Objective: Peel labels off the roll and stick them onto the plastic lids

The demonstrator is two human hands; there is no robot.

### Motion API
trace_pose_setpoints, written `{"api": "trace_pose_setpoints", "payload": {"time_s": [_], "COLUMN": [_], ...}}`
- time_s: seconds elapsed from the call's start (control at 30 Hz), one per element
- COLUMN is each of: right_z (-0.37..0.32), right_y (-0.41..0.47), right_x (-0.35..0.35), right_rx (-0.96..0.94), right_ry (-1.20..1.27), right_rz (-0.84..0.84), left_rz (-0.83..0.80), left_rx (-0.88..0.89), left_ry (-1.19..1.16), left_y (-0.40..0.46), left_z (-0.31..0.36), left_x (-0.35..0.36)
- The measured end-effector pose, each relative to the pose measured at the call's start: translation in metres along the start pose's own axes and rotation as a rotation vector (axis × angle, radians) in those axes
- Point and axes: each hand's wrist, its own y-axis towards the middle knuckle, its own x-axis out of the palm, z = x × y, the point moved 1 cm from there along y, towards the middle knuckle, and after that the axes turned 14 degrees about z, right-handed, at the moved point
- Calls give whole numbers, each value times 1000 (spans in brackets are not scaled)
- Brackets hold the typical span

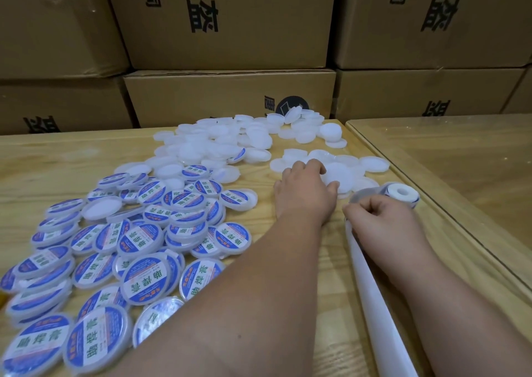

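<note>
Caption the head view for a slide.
Left hand picks a blank lid while right hand works the label roll.

A light wooden table [290, 276] filled the lower frame. A heap of blue-labelled lids [121, 250] covered its lower left. Plain white lids [218, 143] spread across the upper centre, with a smaller cluster [345, 169] right of centre. A label roll [400, 194] sat near the right edge, its white backing strip [371, 296] trailing toward the bottom. A second table [460, 158] adjoined at the right.
</note>
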Motion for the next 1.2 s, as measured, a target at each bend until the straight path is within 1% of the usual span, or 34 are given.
{"api": "trace_pose_setpoints", "payload": {"time_s": [0.07, 0.13, 0.17, 0.23, 0.3, 0.33, 0.43, 0.53, 0.73, 0.83, 0.9, 0.97, 1.03, 1.1, 1.2], "right_z": [0, 1, 1, 1, 1, 0, 0, 1, 2, 0, -4, -3, -3, -4, -8], "right_y": [1, 1, 1, 2, 3, 3, 3, 2, 3, 1, 0, -1, -2, -5, -13], "right_x": [0, 1, 1, 1, 2, 2, 2, 2, 0, -3, -4, -4, -3, -1, 3], "right_rx": [0, 1, 9, 32, 51, 58, 62, 56, 67, 85, 93, 83, 47, 28, 0], "right_ry": [-8, -7, 1, 25, 49, 54, 62, 73, 83, 113, 119, 121, 108, 143, 206], "right_rz": [-3, 7, 16, 38, 55, 57, 55, 63, 52, 19, -19, -96, -186, -294, -512], "left_rz": [0, 17, 33, 32, -24, -59, -110, -112, -91, 20, 79, 95, 112, 138, 189], "left_rx": [-10, 29, 79, 236, 414, 475, 534, 485, 347, 204, 20, -158, -260, -303, -313], "left_ry": [-5, 26, 51, 85, 88, 92, 112, 37, -260, -365, -503, -641, -713, -709, -732], "left_y": [1, 0, -1, -3, -2, 0, 5, 7, 0, -12, -28, -47, -66, -80, -92], "left_z": [-1, -1, 0, 6, 12, 13, 13, 11, 9, 5, 3, 1, -4, -11, -17], "left_x": [0, 2, 4, 6, 8, 8, 9, 11, -1, -17, -30, -45, -60, -73, -89]}}
